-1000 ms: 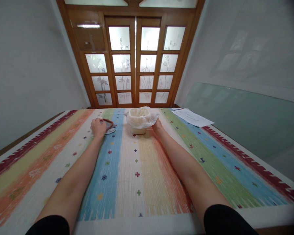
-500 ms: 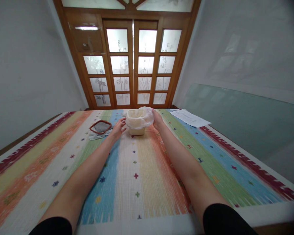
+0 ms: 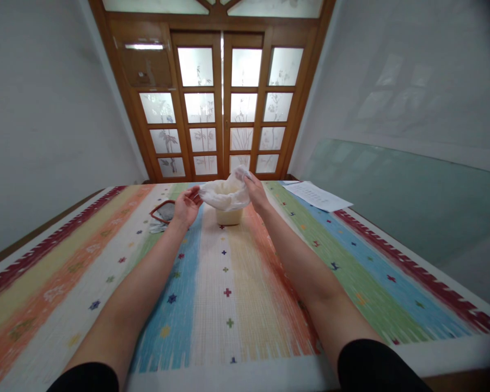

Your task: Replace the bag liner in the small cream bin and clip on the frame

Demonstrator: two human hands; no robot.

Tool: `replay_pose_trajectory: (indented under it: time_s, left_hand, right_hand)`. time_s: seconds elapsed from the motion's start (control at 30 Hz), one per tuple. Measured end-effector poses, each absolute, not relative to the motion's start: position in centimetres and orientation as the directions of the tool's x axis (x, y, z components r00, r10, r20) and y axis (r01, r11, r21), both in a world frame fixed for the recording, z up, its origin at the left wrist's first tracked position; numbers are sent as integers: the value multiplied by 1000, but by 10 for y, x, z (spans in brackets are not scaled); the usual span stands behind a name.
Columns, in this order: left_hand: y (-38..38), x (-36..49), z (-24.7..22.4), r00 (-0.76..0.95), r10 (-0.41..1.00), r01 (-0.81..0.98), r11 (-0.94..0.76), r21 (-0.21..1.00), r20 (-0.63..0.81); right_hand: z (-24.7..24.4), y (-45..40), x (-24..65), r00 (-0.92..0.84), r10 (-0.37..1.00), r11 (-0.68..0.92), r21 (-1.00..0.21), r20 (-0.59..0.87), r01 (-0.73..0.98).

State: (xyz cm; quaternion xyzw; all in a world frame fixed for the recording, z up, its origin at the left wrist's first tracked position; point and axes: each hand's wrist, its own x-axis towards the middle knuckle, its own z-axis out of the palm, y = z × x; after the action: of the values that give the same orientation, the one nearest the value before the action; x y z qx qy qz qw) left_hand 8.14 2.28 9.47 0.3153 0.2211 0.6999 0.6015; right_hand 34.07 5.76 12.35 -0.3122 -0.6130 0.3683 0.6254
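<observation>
A small cream-coloured bin stands upright on the striped cloth. A thin white plastic bag lines it, with the bag's upper edge spread out over the rim. On the right side, my right hand pinches the bag's edge and holds it raised above the bin. My left hand is at the bag's left edge, its thumb and fingers closed on the plastic there. The bin's inside is mostly covered by the bag.
Left of my left hand lies a brown-rimmed grey object on a pale folded cloth. Printed paper sheets lie at the back right. The striped tablecloth covers the table; wooden glazed doors stand behind it.
My left hand has moved left and taken the bag's left edge, pulling it outward. My right hand has lifted the bag's right edge higher. The bin stays in place.
</observation>
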Motion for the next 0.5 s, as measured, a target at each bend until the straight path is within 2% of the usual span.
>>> replay_pose_trajectory:
  time_s: [0.07, 0.17, 0.3, 0.4, 0.5]
  left_hand:
    - [25, 79, 96, -105, 984, -710, -174, 682, 142]
    - [29, 78, 94, -88, 995, -656, -92, 749, 45]
    - [34, 81, 84, -16, 995, -564, 73, 823, -99]
    - [36, 84, 76, 25, 992, -529, 121, 840, -128]
    - [35, 84, 72, 83, 993, -456, 112, 883, -83]
  right_hand:
    - [128, 46, 337, -112, 834, 526, -840, 540, -133]
    - [135, 30, 334, -244, 819, 491, -855, 518, -169]
    - [146, 13, 336, -485, 740, 483, -870, 466, -100]
    - [154, 4, 339, -648, 640, 527, -850, 414, -22]
    - [159, 0, 341, -717, 588, 549, -836, 375, 13]
